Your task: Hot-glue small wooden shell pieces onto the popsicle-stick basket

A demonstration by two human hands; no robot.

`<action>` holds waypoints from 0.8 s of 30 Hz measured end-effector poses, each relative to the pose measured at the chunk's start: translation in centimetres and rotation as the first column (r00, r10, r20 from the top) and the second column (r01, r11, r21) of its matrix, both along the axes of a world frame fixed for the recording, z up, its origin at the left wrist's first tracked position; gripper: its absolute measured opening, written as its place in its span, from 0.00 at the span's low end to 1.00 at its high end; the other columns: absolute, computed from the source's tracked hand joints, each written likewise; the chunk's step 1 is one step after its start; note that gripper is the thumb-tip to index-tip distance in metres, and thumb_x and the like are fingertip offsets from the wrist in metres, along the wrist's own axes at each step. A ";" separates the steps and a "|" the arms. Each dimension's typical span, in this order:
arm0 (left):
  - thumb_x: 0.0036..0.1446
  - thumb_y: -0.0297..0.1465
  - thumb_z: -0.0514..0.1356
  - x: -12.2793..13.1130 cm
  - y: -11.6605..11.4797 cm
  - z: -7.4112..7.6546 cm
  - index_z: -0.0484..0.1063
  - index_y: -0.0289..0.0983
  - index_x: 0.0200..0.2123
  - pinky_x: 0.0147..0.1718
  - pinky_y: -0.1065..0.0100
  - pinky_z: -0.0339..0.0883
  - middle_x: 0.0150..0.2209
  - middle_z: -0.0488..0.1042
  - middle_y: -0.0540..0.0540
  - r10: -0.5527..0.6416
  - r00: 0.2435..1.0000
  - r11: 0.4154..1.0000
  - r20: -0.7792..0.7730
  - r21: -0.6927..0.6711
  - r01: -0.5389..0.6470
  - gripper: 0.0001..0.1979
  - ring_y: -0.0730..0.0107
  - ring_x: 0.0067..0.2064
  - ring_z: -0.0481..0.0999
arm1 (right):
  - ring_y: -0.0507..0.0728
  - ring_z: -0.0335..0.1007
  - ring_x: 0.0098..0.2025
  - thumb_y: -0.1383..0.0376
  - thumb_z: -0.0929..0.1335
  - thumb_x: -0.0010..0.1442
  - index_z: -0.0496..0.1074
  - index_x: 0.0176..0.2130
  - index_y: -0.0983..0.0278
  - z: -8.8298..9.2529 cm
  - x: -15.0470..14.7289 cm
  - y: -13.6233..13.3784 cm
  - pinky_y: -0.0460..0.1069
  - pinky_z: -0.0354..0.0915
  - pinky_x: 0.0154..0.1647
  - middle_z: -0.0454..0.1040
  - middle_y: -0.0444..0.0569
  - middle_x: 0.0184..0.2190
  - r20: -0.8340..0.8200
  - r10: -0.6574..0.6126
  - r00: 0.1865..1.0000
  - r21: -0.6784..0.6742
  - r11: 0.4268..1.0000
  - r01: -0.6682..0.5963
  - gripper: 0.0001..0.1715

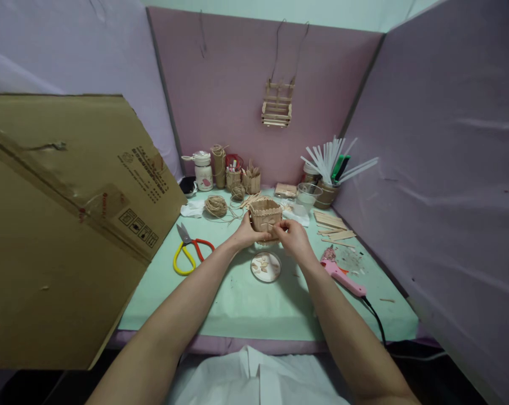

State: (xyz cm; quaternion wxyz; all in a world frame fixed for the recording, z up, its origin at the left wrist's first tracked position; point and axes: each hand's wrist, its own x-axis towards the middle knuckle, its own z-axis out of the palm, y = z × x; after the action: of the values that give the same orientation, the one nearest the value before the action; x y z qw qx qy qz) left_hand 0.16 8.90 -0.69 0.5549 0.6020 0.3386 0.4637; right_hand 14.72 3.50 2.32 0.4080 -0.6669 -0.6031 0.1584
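A small box of wooden craft sticks (265, 209) with a braided-looking rim stands upright in front of me on the table. My left hand (248, 232) grips its left side, thumb along the lower front. Against the front face, my right hand (291, 236) is closed in a pinch. A thin pale piece shows at those fingertips, too small to name. Just below the box lies a round white dish (266, 275) holding several small leaf-shaped wooden pieces.
Scissors (187, 242) lie to the left, near a large cardboard sheet (68, 236). A pink glue gun (343, 278) with a black cord rests at right. Behind are a twine ball (215, 206), a clear cup (308, 196), loose craft sticks (330, 220) and a pot of glue sticks (328, 194).
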 end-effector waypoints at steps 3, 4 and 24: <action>0.29 0.33 0.75 0.1 -0.2 0.1 0.54 0.35 0.55 0.54 0.56 0.62 0.56 0.65 0.33 0.052 0.998 0.999 -0.023 0.012 -0.052 0.50 0.53 0.56 0.67 | 0.56 0.65 0.33 0.63 0.63 0.52 0.74 0.26 0.62 -0.3 -0.4 -0.2 0.49 0.57 0.34 0.75 0.48 0.28 0.038 -0.035 0.999 0.065 0.997 0.032 0.11; 0.29 0.33 0.75 0.1 -0.2 0.0 0.55 0.35 0.54 0.54 0.56 0.62 0.56 0.65 0.34 0.062 0.998 0.998 -0.026 0.007 -0.062 0.49 0.53 0.56 0.67 | 0.57 0.65 0.34 0.63 0.63 0.52 0.74 0.26 0.62 -0.4 -0.5 -0.3 0.50 0.57 0.35 0.75 0.48 0.29 0.049 -0.049 0.998 0.096 0.994 0.044 0.11; 0.30 0.30 0.75 0.9 -0.2 -0.5 0.55 0.37 0.53 0.56 0.54 0.61 0.54 0.68 0.35 0.174 0.985 0.984 -0.002 -0.020 -0.174 0.47 0.55 0.55 0.69 | 0.62 0.61 0.41 0.62 0.63 0.55 0.69 0.28 0.62 -1.2 -1.9 -0.4 0.54 0.56 0.41 0.71 0.51 0.33 0.042 -0.219 0.975 0.224 0.953 0.204 0.08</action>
State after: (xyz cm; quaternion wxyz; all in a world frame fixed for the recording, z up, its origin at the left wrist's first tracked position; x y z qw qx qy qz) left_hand 1.11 8.72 -1.17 0.5183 0.5644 0.3946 0.5071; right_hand 12.85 3.11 1.12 0.4734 -0.6834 -0.5552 0.0245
